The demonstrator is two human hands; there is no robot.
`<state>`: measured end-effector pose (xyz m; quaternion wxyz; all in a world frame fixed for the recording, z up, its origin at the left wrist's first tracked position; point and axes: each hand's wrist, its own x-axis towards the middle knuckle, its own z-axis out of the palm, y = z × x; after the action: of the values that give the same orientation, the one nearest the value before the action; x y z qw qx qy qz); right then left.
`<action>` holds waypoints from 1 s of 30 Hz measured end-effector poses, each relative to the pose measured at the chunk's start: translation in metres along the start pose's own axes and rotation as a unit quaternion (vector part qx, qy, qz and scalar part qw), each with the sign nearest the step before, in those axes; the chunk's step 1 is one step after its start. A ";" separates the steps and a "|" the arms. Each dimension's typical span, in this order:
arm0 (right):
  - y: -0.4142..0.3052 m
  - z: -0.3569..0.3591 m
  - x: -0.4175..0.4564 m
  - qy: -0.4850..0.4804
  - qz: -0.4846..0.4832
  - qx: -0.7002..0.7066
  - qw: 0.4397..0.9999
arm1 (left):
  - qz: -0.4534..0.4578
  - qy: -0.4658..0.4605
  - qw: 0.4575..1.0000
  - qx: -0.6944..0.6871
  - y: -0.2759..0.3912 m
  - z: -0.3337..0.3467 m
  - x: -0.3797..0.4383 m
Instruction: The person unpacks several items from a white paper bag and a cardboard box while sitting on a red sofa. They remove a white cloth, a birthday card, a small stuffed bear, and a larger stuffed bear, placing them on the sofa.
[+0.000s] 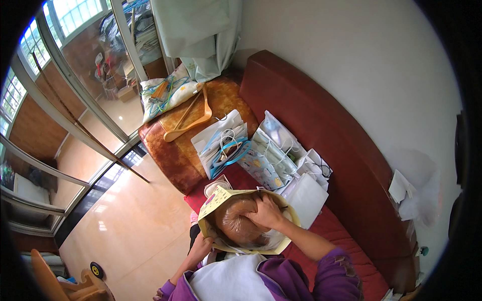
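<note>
A pale yellow patterned paper bag [215, 201] stands wide at its mouth in front of my body. My left hand [202, 247] grips the near left rim of this bag. Inside lies a brown, rounded item in clear plastic wrap [237, 222]; what it is, I cannot tell. My right hand [266, 211] reaches into the bag and grips the wrapped item at its top right, with some fingertips hidden. More crumpled clear plastic shows at the bag's lower right. A small box with a round pale item [217, 187] sits just beyond the bag's far left edge.
Beyond the bag, several paper bags [261, 167] and a white bag of folded papers [205, 150] crowd the red sofa [339, 229]. A wooden hanger [188, 129] and a pillow with hangers [177, 98] lie farther off. A thin stick [130, 169] leans by the sliding door.
</note>
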<state>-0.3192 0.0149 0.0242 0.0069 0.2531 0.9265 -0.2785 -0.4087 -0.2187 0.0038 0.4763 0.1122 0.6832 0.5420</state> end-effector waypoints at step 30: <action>0.002 -0.053 -0.038 0.178 -0.078 0.016 0.981 | 0.001 -0.028 0.999 0.043 0.006 0.007 0.008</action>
<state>-0.2779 0.0265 0.0738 -0.1834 0.2260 0.9252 -0.2435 -0.4099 -0.2066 0.0050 0.4896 0.1489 0.6922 0.5090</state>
